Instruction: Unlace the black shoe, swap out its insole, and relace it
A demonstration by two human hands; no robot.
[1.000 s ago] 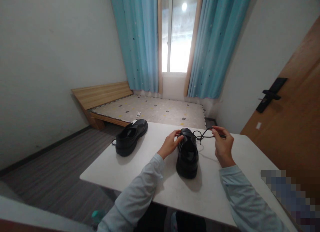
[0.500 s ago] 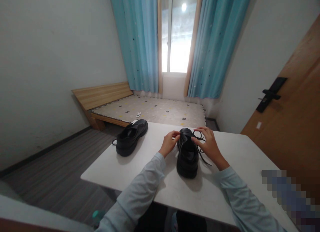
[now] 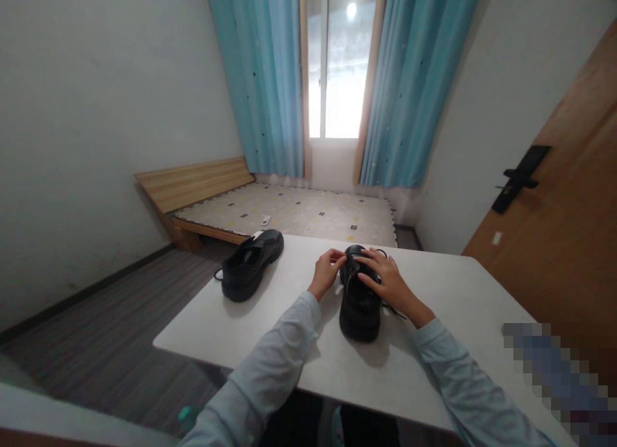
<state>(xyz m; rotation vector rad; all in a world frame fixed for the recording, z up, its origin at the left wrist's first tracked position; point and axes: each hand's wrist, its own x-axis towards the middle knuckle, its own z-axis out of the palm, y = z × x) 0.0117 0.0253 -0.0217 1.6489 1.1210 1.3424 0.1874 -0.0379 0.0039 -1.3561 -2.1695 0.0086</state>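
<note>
A black lace-up shoe stands upright on the white table, heel toward me. At its left upper edge, my left hand is closed, thumb and fingers pinched together. What lies in that pinch is too small to make out. My right hand reaches over the shoe from the right with fingers apart, their tips at the front of the opening, covering part of it. A loose black shoelace trails on the right, partly hidden by this hand. The matching black shoe stands to the left, with a lace loop beside it.
Beyond the table is a bed with a small white object on it. Blue curtains frame the window. A wooden door stands at the right. A blurred-out patch covers the table's right edge.
My right hand has moved left, from the laces at the shoe's right side to over its opening. My left hand stays at the left edge. The view has shifted slightly.
</note>
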